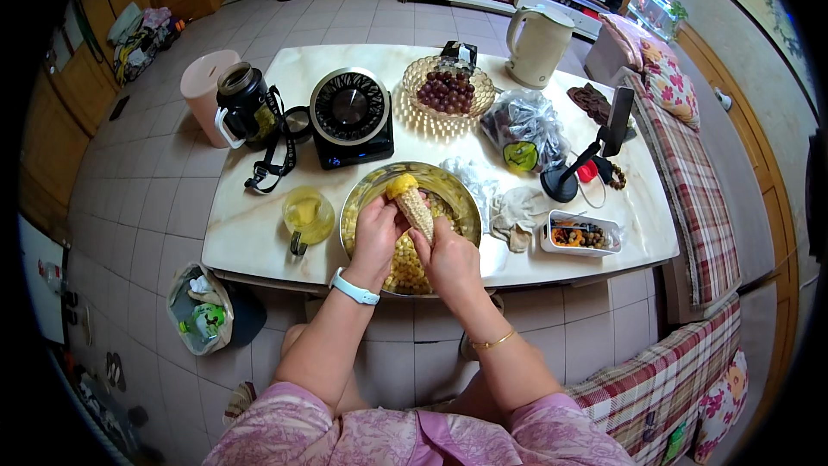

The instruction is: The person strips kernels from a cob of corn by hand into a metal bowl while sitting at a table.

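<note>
Both my hands hold a corn cob [414, 208] over a steel bowl [475, 210]. The cob is mostly stripped, with yellow kernels left at its upper end, and it tilts down to the right. My left hand [377, 233] grips it from the left, fingers partly behind it; a pale blue watch band is on that wrist. My right hand [451, 260] holds the lower end, the thumb lying against the cob. Loose corn kernels [407, 266] cover much of the bowl's bottom.
Left of the bowl stand a glass mug [308, 215] of yellowish liquid and an electric cooker [350, 110]. Behind are a grape bowl [414, 87] and a kettle [539, 45]. To the right lie a cloth [515, 212], a phone stand [560, 184] and a white container [582, 250].
</note>
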{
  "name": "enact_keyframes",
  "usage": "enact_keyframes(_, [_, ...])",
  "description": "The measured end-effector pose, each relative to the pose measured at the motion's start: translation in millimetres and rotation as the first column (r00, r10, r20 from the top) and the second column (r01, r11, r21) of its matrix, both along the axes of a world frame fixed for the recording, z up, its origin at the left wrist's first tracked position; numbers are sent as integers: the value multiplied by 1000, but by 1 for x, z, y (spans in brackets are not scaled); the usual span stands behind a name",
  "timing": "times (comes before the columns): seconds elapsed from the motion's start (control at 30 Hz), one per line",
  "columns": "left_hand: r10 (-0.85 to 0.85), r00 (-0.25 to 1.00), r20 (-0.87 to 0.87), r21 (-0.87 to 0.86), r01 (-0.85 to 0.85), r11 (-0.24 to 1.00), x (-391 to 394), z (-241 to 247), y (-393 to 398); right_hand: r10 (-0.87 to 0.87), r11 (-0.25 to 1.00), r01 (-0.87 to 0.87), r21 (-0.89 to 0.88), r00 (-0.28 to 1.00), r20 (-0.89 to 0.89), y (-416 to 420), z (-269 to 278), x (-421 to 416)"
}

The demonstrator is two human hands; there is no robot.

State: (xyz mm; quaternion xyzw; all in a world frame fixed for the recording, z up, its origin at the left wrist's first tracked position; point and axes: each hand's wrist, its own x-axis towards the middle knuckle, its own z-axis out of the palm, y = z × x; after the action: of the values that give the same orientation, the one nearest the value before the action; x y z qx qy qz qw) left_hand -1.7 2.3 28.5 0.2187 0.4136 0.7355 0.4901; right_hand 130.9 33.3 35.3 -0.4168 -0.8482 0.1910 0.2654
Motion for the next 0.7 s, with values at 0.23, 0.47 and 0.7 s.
enact_keyframes(0.23, [74,996,41,-28,-73,997,-1,-8,1,32,998,-31,54,999,-15,-6,0,-3])
enact_keyframes(0.47, [74,987,146,-27,-71,997,1,-7,1,20,999,-20,28,1000,7,-1,0,-2])
enact_keyframes(0.7, [40,972,231,9,-44,999,-2,-18,2,14,1000,-14,-26,1000,13,1,3,-1])
